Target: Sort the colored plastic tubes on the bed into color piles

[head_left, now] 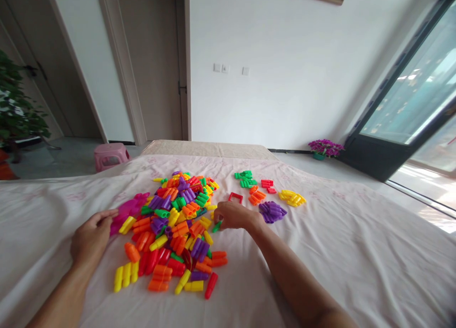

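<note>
A mixed heap of bullet-shaped plastic toy building pieces (181,209) in orange, yellow, purple, green and red lies on the cloth. At its left edge my left hand (91,235) is closed, fingers pinched on the rim of a magenta plastic item (130,209) that is partly under the pieces. My right hand (235,215) is at the heap's right side, fingers closed on a small green plastic piece (217,226). Just beyond that hand lies a red square frame piece (235,197).
Right of the heap sit same-coloured groups: green pieces (245,179), red pieces (268,184), orange pieces (256,195), purple pieces (272,212) and yellow pieces (292,197). A pale cloth (338,252) covers the surface. Beyond it stand a pink stool (112,156) and potted flowers (324,148).
</note>
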Tool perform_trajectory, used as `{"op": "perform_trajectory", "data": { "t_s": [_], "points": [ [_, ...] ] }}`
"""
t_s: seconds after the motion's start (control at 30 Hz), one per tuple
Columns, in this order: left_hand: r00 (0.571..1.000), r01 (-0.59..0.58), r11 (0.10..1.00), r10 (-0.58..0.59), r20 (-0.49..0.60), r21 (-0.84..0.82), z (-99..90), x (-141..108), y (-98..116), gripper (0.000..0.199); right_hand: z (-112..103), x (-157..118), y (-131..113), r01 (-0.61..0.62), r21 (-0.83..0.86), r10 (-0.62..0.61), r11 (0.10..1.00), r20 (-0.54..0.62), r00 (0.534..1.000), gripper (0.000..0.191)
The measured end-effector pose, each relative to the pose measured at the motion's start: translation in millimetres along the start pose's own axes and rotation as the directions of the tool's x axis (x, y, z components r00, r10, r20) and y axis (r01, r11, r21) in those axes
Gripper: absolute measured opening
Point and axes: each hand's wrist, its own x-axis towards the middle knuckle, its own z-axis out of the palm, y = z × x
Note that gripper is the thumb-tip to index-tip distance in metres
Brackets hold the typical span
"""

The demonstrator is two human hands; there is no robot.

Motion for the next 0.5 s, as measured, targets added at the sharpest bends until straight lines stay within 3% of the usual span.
{"op": "perform_trajectory", "data": {
  "t_s": [0.13, 0.27, 0.4, 0.5],
  "points": [
    [0.996, 0.092, 0.995, -0.091, 0.013, -0.047, -4.1, -3.6, 9.1, 0.038, -3.0, -3.5, 0.6, -0.036, -0.017, 0.036, 0.999, -0.036, 0.999, 0.025],
    [0.996, 0.085, 0.995, -0.083, 0.025, -0.058, -5.9, -4.1, 11.5, 0.037, -18.3, -12.2, 13.4, -0.239, 0.079, 0.247, 0.968, -0.113, 0.962, 0.019],
    [0.997, 0.078, 0.994, -0.076, 0.03, -0.073, -5.6, -3.1, 9.7, 0.037, -26.7, -22.0, 36.3, -0.451, 0.284, 0.515, 0.846, -0.221, 0.828, 0.017],
    [0.995, 0.089, 0.993, -0.086, 0.043, -0.072, -5.4, -2.6, 9.2, 0.037, -24.2, -27.8, 57.5, -0.534, 0.448, 0.687, 0.717, -0.326, 0.649, 0.022]
  ]
}}
